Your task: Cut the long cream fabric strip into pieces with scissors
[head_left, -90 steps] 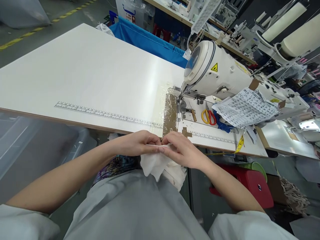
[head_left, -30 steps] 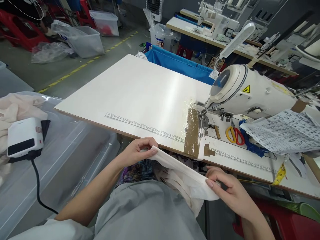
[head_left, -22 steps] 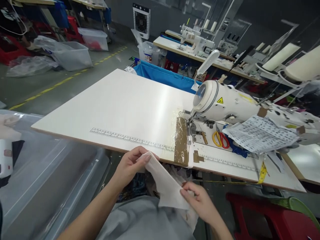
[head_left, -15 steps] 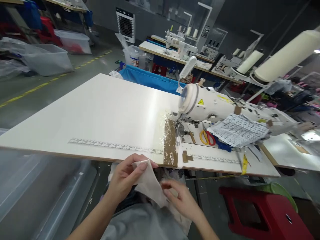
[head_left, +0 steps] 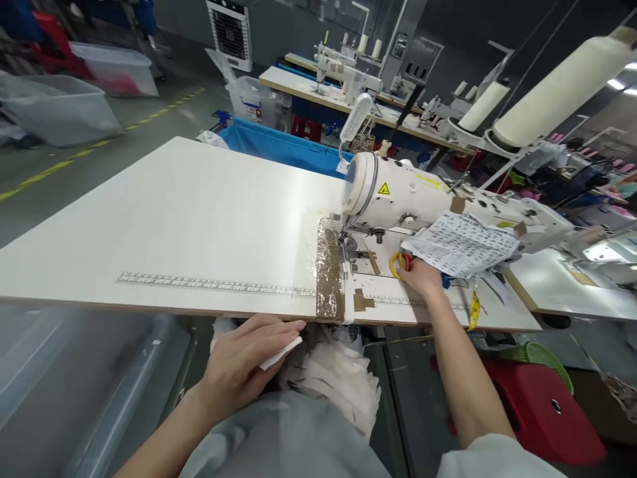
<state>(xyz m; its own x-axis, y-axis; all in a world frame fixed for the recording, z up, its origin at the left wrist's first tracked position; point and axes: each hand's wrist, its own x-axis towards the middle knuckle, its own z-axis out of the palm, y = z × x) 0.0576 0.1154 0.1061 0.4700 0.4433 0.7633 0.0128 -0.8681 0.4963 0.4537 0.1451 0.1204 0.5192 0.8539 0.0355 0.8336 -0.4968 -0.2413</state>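
My left hand (head_left: 249,358) is closed on a folded piece of white cloth (head_left: 281,353) just below the table's front edge. My right hand (head_left: 422,277) reaches across the table to the scissors (head_left: 397,265) with yellow and red handles, its fingers at the handles; the fingertips are partly hidden, and whether they grip is unclear. The scissors lie right of the needle area of a white sewing machine (head_left: 388,192), beside a printed paper sheet (head_left: 462,242). More white cloth pieces (head_left: 343,378) hang in a bunch over my lap.
The white table (head_left: 213,212) carries a ruler strip (head_left: 213,284) along its front and brown tape (head_left: 329,272) near the needle. A yellow tape measure (head_left: 474,312) hangs at the front right. A red stool (head_left: 542,405) and a green basket (head_left: 545,358) stand below right.
My right hand has left the cloth and moved up and right to the scissors. My left hand still holds the cloth, now folded and mostly covered by its fingers. The view has shifted slightly.
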